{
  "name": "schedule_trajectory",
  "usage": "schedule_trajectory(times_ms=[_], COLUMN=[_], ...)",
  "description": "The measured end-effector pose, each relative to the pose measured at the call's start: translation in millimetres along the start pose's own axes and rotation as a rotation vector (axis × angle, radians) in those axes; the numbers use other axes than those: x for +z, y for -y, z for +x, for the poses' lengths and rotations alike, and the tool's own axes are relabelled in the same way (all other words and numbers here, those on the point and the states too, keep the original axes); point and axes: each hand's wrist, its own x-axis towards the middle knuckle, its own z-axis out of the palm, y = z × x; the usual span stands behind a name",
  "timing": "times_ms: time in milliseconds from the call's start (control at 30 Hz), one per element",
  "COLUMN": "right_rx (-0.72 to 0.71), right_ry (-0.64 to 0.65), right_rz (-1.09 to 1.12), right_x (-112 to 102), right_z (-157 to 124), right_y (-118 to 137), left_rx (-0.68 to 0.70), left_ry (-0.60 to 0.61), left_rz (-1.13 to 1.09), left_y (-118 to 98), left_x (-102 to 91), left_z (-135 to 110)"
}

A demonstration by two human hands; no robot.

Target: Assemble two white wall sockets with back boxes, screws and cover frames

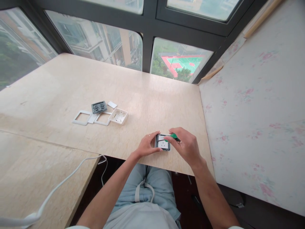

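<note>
A wall socket with a white face and dark grey frame lies on the stone-patterned counter near its front edge. My left hand grips it from the left, thumb along the near edge and fingers at the far edge. In my right hand is a screwdriver with a green handle, held between thumb and fingers. Its shaft points left across the socket's face, toward the left side of the frame. The exact spot where the tip rests is too small to make out.
Left of my hands lie white frames, a grey switch module, a small white plate and a white back box. A white cable runs over the counter at left. Windows stand behind; a flowered wall bounds the right.
</note>
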Motion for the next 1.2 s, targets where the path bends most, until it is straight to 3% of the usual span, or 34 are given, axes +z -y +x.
schedule_trajectory(times_ms=[100,300,400,667,1000,1067,1200], right_rx=[0.038,0.101,0.103,0.026,0.011,0.01,0.014], right_ry=[0.039,0.247,0.316,0.153,0.346,0.324,0.187], right_rz=[-0.002,0.283,0.325,-0.098,0.272,0.242,-0.031], right_x=[-2,-19,-22,-9,-21,-19,-11], right_z=[2,5,8,18,20,20,22], right_y=[-1,0,-2,-4,1,0,-1], left_rx=[-0.015,-0.02,-0.014,-0.005,-0.017,-0.024,-0.044], left_ry=[-0.003,-0.01,-0.015,-0.027,-0.02,-0.023,-0.024], left_rz=[0.003,-0.02,-0.026,-0.043,-0.044,-0.04,-0.034], left_y=[-2,-10,-9,-7,-9,-9,-9], left_x=[-0.4,-4.0,-3.2,-1.6,-2.7,-2.3,-1.9], left_z=[0,1,1,1,2,1,1])
